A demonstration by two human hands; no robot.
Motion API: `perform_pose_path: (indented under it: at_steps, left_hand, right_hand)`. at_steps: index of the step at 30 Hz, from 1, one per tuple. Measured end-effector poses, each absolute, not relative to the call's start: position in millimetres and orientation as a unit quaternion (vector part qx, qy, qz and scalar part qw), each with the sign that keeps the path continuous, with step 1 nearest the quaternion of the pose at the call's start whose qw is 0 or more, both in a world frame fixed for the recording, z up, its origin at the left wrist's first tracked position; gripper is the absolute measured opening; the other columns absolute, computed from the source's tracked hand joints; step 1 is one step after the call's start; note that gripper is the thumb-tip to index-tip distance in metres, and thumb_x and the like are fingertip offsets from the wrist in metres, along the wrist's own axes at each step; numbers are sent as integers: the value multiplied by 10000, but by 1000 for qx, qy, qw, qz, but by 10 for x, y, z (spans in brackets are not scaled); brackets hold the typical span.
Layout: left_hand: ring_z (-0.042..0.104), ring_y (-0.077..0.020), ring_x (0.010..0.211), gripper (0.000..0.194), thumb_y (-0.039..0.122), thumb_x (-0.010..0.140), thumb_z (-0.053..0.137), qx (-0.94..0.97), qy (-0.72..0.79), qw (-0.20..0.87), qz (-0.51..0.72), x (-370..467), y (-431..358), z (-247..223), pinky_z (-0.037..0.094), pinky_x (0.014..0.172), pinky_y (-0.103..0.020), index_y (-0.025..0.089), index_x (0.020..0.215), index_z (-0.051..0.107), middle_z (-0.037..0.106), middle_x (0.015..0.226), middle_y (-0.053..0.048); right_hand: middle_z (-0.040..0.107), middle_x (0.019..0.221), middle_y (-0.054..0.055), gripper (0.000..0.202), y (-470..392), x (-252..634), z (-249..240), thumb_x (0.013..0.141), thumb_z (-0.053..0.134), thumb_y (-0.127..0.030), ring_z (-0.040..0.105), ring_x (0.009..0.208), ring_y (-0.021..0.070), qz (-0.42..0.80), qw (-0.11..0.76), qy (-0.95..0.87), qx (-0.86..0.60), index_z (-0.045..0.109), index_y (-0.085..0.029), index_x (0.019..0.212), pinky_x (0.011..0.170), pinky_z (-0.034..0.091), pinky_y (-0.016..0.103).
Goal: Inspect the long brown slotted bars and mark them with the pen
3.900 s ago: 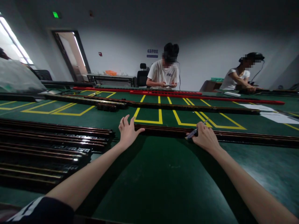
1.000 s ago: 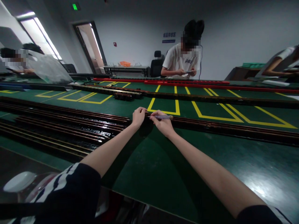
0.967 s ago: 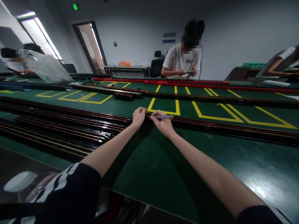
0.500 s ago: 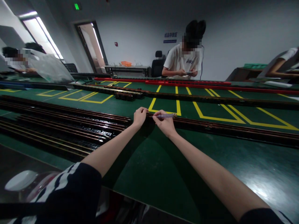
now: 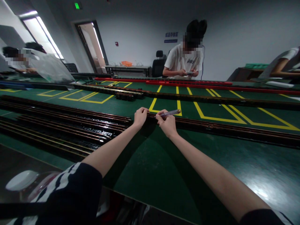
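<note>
My right hand (image 5: 167, 123) is closed on a slim, clear purplish pen-like tool (image 5: 172, 112), whose rear end points right. Its tip is close to the left end of the long dark strips (image 5: 225, 129) that run off to the right. Just left of it, my left hand (image 5: 140, 117) is closed with its fingertips at the end of those strips; what it pinches is too small to make out. Several long dark strips with coppery edges (image 5: 70, 120) lie in rows to the left of my left hand.
The green table (image 5: 150, 175) bears yellow tape outlines. Farther back lie more dark strips (image 5: 199, 97) and a red rail (image 5: 187, 83). A person (image 5: 187, 62) works across the table. A white-lidded jar (image 5: 23, 181) stands at lower left; a plastic bag (image 5: 52, 68) lies at back left.
My right hand has shifted slightly right, and the pen-like tool has moved right with its rear end raised higher. My left hand has hardly moved.
</note>
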State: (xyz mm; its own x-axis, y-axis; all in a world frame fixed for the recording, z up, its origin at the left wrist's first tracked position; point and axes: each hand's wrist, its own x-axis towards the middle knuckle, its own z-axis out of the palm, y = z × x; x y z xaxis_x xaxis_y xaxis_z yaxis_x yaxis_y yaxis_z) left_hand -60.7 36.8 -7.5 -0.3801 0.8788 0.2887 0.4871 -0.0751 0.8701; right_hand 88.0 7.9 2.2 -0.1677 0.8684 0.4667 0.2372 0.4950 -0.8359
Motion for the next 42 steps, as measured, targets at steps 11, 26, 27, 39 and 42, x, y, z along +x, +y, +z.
perform_pose_path:
  at_steps: [11,26,27,39,42]
  left_hand:
    - [645,-189,882,246,191,816,441,532,655,178,506,-609,394,-83,468,824,-284,169,765,680,719,871,-46]
    - [647,-186,904,286,121,859,370,562,649,176,481,-542,258,-9,486,833,-312,164,935,643,715,943,-58]
    - [646,-187,905,289,131,872,363,577,647,163,471,-528,235,6,486,843,-319,165,940,642,712,959,-61]
    - [555,-243,1101,342,147,847,388,788,565,-126,209,-418,13,110,350,1048,-425,140,1101,617,650,1130,-116]
    - [538,-240,1157,387,152,831,406,798,563,-105,189,-427,47,36,279,1110,-445,146,1185,564,631,1186,-115]
  right_hand:
    - [617,685,33,93,110,890,5,812,550,-253,580,563,157,295,516,-703,-390,553,-190,744,506,484,287]
    - [656,742,52,110,66,1184,68,808,567,-279,563,525,132,334,494,-721,-353,590,-178,773,440,447,247]
    - [667,757,55,113,61,1204,65,809,567,-285,557,519,128,337,493,-723,-347,595,-178,784,441,444,246]
    - [696,740,57,99,45,1288,48,830,553,-247,620,585,164,303,504,-719,-370,592,-192,758,529,484,280]
    - [691,741,51,87,40,1286,53,834,544,-215,636,628,172,293,494,-727,-376,586,-195,760,558,494,288]
